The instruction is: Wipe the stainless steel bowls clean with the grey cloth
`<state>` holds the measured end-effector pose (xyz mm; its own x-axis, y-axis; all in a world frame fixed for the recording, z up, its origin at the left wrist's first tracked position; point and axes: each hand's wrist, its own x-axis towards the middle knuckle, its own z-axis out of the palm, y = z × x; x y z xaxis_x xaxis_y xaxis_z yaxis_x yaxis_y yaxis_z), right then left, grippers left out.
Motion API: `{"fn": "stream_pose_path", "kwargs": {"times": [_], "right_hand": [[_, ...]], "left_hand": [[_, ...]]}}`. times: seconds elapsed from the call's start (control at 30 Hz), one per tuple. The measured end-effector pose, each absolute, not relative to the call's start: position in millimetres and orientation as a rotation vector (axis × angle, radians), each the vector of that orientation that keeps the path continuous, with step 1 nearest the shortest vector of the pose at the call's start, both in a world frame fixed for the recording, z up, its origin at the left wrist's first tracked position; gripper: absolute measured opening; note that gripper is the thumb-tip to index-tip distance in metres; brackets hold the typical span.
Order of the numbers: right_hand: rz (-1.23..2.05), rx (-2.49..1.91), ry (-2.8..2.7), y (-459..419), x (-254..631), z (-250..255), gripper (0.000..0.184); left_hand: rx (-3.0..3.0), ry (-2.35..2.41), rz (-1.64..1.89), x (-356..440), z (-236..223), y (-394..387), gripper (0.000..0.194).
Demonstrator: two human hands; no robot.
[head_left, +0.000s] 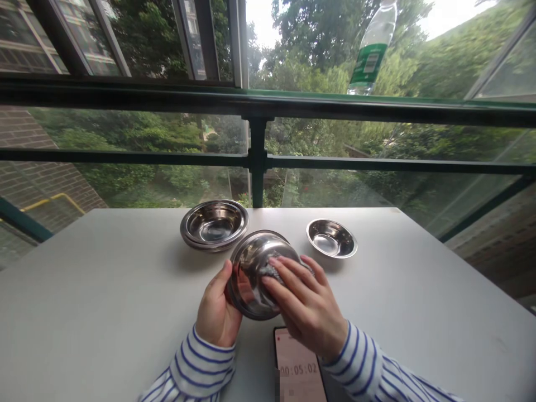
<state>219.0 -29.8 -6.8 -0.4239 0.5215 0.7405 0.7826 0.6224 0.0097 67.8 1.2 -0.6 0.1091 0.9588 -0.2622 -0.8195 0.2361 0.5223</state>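
Note:
My left hand (216, 311) grips the rim of a steel bowl (253, 262), held tilted on its side above the white table (104, 290), its underside facing me. My right hand (305, 301) lies over the bowl's outer surface, fingers stretched and pressing a small grey cloth (272, 272) against the metal. Both wrists wear blue-and-white striped sleeves.
A stack of steel bowls (214, 224) sits behind the held one, and a smaller steel bowl (331, 238) stands to the right. A phone (298, 368) showing a timer lies at the near edge. A plastic bottle (372, 50) stands on the green railing (268, 103).

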Motion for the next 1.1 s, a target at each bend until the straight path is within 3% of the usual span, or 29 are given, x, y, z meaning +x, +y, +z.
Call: {"fn": "stream_pose_path", "kwargs": {"times": [0.13, 0.33, 0.53, 0.73, 0.93, 1.1], "right_hand": [[-0.463, -1.128, -2.057, -26.6, 225.4, -10.7, 0.033], [-0.426, -0.943, -2.173, -32.3, 216.5, -8.9, 0.030], [-0.459, -1.137, -2.038, -25.1, 227.4, -14.8, 0.036], [-0.401, -0.979, -2.156, -33.3, 217.1, -11.3, 0.031], [-0.315, -1.148, -1.985, -18.8, 232.9, -15.5, 0.042], [-0.239, -0.972, -2.177, -29.4, 216.9, -11.1, 0.037]], "left_hand": [[0.323, 0.655, 1.324, 68.4, -1.6, 1.5, 0.025], [0.270, 0.626, 1.333, 66.9, -1.8, 2.9, 0.028], [0.342, 0.702, 1.330, 69.0, -1.6, 0.0, 0.022], [0.298, 0.662, 1.339, 67.5, -0.3, 1.7, 0.026], [0.313, 0.687, 1.348, 69.2, -1.3, -2.7, 0.021], [0.323, 0.685, 1.346, 66.9, 1.6, 0.7, 0.029]]}}
